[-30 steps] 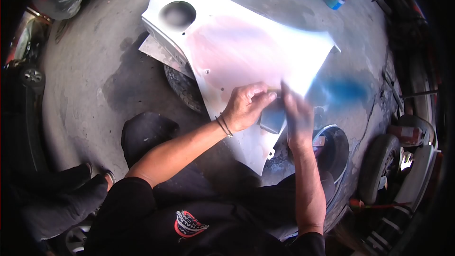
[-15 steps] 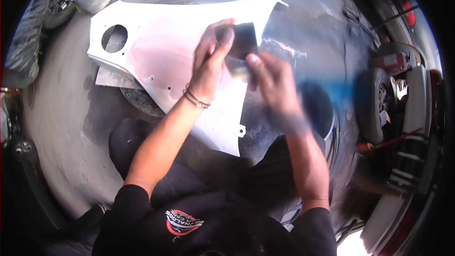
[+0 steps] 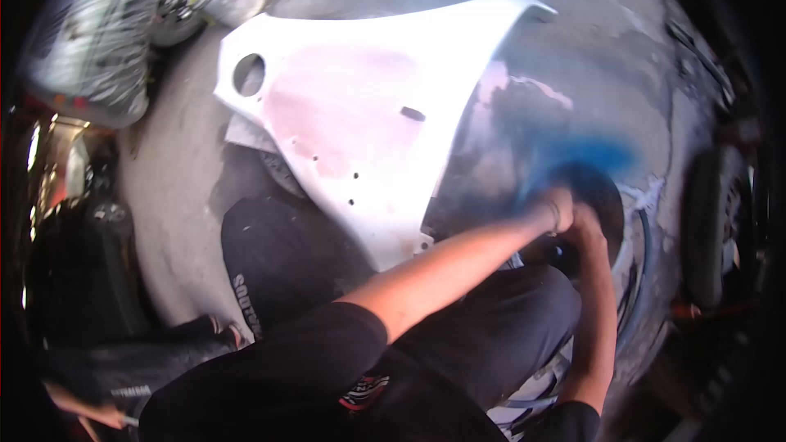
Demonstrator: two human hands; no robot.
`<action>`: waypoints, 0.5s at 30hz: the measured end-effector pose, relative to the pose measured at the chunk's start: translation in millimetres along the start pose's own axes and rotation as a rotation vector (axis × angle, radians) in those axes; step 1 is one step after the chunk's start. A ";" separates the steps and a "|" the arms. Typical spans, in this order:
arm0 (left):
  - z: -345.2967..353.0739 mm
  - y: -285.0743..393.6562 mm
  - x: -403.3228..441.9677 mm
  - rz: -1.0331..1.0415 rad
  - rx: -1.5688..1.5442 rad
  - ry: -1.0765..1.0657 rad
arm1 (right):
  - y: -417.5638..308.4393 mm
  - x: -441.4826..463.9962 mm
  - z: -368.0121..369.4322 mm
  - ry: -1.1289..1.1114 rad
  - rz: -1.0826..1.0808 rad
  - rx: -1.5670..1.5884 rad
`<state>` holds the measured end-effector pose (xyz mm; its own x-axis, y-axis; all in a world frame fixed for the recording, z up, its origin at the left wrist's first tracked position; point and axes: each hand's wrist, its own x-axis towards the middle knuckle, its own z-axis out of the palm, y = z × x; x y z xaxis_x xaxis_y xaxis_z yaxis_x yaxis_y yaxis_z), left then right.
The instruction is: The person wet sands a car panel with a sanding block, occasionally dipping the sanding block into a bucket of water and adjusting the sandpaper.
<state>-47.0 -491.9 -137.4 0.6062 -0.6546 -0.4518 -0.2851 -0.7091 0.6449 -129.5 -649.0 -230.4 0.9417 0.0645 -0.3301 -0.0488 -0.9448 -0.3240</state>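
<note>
The left hand (image 3: 559,209) and right hand (image 3: 584,224) meet over the bucket (image 3: 604,190) — both blurred, fingers hidden, so I cannot tell if they grip anything. The panel (image 3: 344,98) lies left of them, its support mostly out of sight.

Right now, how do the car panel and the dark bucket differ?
The panel is white with a pink patch; the bucket is dark. The panel is broad with several holes; the bucket is round and smaller. The left hand and right hand are at the bucket, off the panel.
</note>
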 end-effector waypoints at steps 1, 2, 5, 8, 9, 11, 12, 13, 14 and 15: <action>9.8 -8.1 9.8 -0.034 0.166 -0.040 | 9.0 4.7 17.6 0.098 0.030 -0.133; 14.2 -15.7 19.1 -0.144 0.195 -0.082 | 5.6 9.2 13.3 0.025 0.031 -0.203; 35.8 -37.4 47.4 -0.244 0.247 -0.087 | -41.3 7.1 -0.5 -0.181 0.404 -0.053; 85.2 -72.5 77.3 -0.203 0.269 0.113 | -55.5 17.6 -0.2 -0.298 0.387 0.048; 84.8 -71.6 79.3 -0.202 0.280 0.092 | -54.0 14.6 -4.9 -0.350 0.409 0.095; 83.0 -69.8 85.1 -0.177 0.283 0.046 | -53.8 -3.0 -23.1 -0.451 0.475 0.177; 79.2 -66.7 85.4 -0.167 0.281 0.028 | -72.1 -18.6 -42.8 -0.371 0.471 0.166; 75.9 -63.7 85.4 -0.168 0.277 0.017 | -74.7 -21.4 -46.6 -0.346 0.451 0.108; 73.3 -61.3 85.5 -0.174 0.278 0.005 | -67.4 -22.4 -39.7 -0.313 0.435 0.062; 69.2 -58.3 84.0 -0.183 0.287 -0.015 | -55.1 -24.7 -27.0 -0.283 0.420 0.028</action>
<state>-30.9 -523.7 -255.6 0.6559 -0.5118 -0.5548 -0.3714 -0.8587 0.3531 -141.2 -607.2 -180.5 0.7123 -0.2307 -0.6629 -0.4163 -0.8993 -0.1343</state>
